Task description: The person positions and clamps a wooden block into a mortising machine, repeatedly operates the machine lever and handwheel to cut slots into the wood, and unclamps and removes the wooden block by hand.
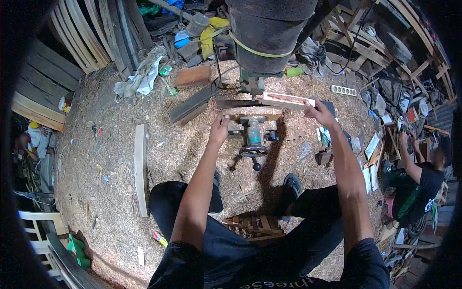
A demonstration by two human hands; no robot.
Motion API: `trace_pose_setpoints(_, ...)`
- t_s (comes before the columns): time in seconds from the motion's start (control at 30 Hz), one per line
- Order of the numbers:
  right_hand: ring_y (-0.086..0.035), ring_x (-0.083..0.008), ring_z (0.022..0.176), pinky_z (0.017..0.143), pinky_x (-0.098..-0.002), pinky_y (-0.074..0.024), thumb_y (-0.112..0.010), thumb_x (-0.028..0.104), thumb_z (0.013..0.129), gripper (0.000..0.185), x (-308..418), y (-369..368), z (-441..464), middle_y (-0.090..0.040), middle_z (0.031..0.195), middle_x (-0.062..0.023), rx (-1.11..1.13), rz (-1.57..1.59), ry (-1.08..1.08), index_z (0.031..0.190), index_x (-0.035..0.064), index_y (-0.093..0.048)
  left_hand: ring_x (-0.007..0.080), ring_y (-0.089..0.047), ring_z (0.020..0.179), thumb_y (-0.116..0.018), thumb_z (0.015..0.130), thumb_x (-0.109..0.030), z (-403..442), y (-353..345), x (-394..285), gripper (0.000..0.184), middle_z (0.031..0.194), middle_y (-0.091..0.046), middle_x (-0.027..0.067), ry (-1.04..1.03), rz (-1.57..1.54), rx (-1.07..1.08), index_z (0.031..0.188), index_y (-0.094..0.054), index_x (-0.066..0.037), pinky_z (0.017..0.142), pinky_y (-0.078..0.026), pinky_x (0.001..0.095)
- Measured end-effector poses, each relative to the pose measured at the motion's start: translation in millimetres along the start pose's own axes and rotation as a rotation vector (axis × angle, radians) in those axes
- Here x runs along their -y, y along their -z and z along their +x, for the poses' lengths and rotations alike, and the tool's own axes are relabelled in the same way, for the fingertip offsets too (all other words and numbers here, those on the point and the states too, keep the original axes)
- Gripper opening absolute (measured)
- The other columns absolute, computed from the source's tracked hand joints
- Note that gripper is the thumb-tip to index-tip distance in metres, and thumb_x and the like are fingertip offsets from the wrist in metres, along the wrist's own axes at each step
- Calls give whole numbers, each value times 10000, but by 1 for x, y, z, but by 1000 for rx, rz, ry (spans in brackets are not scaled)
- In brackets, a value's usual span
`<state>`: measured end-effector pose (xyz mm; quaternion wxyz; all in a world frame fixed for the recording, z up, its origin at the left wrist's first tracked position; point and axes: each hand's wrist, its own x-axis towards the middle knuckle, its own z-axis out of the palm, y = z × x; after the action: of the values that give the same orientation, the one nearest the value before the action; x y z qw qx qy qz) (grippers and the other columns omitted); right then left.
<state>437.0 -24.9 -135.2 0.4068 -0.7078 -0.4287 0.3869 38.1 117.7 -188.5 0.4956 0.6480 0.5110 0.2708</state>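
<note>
In front of me stands a drilling machine with a dark motor housing [269, 33] and a chuck [253, 85] pointing down. A pale wooden bar [281, 100] with a long recess full of shavings lies just right of the chuck. My right hand [320, 114] grips its right end between thumb and fingers. Nearer to me, a slightly curved wooden board [252, 111] sits across the machine's table. At its left end is my left hand [220, 129], fingers closed on the edge. Below the board is a green vise-like base with a handwheel [253, 151].
A long curved wooden piece [140, 168] lies on the shavings-covered floor at left. Wooden blocks [192, 77] rest behind the machine. A co-worker [418, 178] sits at far right, and another person [36, 137] is at far left. A power strip [343, 90] lies behind my right hand.
</note>
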Motion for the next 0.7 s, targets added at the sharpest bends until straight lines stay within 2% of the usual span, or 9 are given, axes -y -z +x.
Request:
trace_pose_setpoints(0.17,-675,-177,814,746,-327,-565,-563,468,983,570,19,9,9,-659,910,-130,94,-157,-39,1279,-14,-491,329,-461,1344,-525,1000,-378,13,-6,24,563,1423,-497,240,28,-102,32,1417,-461,-6,1126,-331,355)
trace_pose_setpoints(0.2,-677,-186,815,714,-330,-548,-568,558,949,619,19,10,10,-675,925,-138,76,-148,-82,1195,-9,-543,328,-466,1339,-530,998,-376,12,-7,26,559,1420,-500,240,23,-123,40,1413,-467,-6,1126,-334,357)
trace_pose_setpoints(0.3,-685,-191,829,711,-332,-556,-557,569,949,637,19,16,21,-678,924,-147,133,-129,-154,1200,-16,-536,332,-486,1320,-540,995,-373,14,-9,34,552,1399,-523,238,-25,-85,-14,1407,-478,-11,1114,-350,363)
trace_pose_setpoints(0.33,-686,-191,829,709,-334,-559,-553,572,950,651,21,17,24,-678,921,-147,154,-135,-148,1211,-24,-529,257,-533,1246,-535,1006,-329,8,-7,20,508,1331,-583,188,-17,-34,-68,1373,-504,20,1078,-371,326)
trace_pose_setpoints(0.4,-688,-191,829,705,-339,-564,-545,577,952,680,26,23,27,-677,915,-149,193,-148,-142,1233,-42,-516,260,-522,1264,-546,1001,-326,-4,-2,-8,509,1345,-575,188,39,-112,-32,1371,-505,21,1089,-363,329)
trace_pose_setpoints(0.5,-689,-187,819,695,-340,-567,-531,551,970,647,44,25,24,-676,900,-141,218,-207,-93,1232,-41,-516,259,-515,1277,-558,996,-325,-2,-2,-10,511,1357,-567,186,65,-146,-14,1374,-505,16,1095,-358,331)
trace_pose_setpoints(0.63,-690,-191,796,677,-337,-564,-520,502,993,577,35,22,27,-674,877,-132,212,-198,38,1198,-38,-525,263,-511,1283,-569,992,-318,4,-5,2,503,1365,-563,182,55,-144,-36,1370,-508,8,1108,-342,336)
trace_pose_setpoints(0.7,-690,-192,791,679,-329,-561,-520,480,1001,539,24,17,28,-670,866,-127,180,-194,111,1185,-26,-530,250,-548,1228,-572,990,-279,1,-6,3,483,1314,-593,186,7,-132,-64,1354,-505,33,1068,-383,328)
